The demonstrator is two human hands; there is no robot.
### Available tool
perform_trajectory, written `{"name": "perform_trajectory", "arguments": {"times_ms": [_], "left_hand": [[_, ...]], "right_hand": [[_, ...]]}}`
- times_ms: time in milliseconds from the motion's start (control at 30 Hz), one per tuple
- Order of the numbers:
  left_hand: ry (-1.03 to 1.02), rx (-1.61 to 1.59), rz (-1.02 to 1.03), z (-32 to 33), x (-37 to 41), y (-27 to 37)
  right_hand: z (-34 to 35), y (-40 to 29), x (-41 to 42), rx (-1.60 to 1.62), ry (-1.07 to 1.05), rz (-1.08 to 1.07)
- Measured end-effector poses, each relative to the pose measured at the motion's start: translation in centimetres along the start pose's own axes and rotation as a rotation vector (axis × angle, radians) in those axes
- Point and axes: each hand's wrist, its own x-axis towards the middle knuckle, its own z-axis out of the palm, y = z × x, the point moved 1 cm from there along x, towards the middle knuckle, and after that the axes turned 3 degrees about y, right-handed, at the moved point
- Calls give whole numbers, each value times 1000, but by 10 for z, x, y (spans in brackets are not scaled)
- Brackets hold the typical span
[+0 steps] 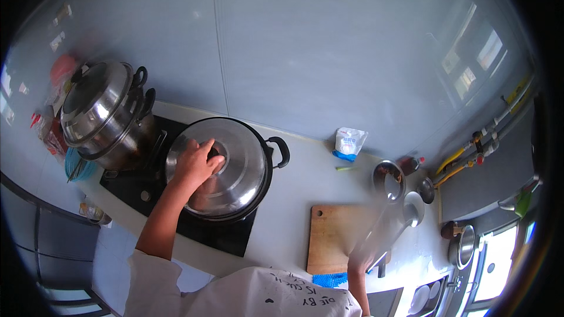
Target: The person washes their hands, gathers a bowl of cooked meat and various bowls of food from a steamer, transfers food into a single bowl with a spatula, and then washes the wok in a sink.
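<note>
A large domed metal lid (240,176) covers a dark-rimmed pan with a black loop handle (282,152) on the left part of the counter. My left hand (198,163) is on top of the lid, its fingers around the dark knob (213,154). Over the right side of a wooden cutting board (328,237), my right hand (361,259) is closed around the lower end of a long-handled metal ladle (398,233). A hazy blur hides part of that hand and the handle. A dark knife handle (382,270) shows beside it.
A stacked metal steamer pot (105,114) stands on the black cooktop (220,240) at left. A white-and-blue plastic bag (349,143) lies by the wall. Metal bowls (389,176) and a red-capped bottle (412,164) stand back right. A sink with dishes (423,297) is lower right.
</note>
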Motion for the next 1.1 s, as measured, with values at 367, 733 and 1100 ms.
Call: {"name": "perform_trajectory", "arguments": {"times_ms": [367,733,1100], "left_hand": [[293,-618,-46,-64,51,-1],[187,-911,339,-72,57,204],[-46,-978,417,140,-8,293]], "right_hand": [[-25,42,-37,119,-66,69],[-48,25,-54,189,34,43],[-76,65,-89,151,89,114]]}}
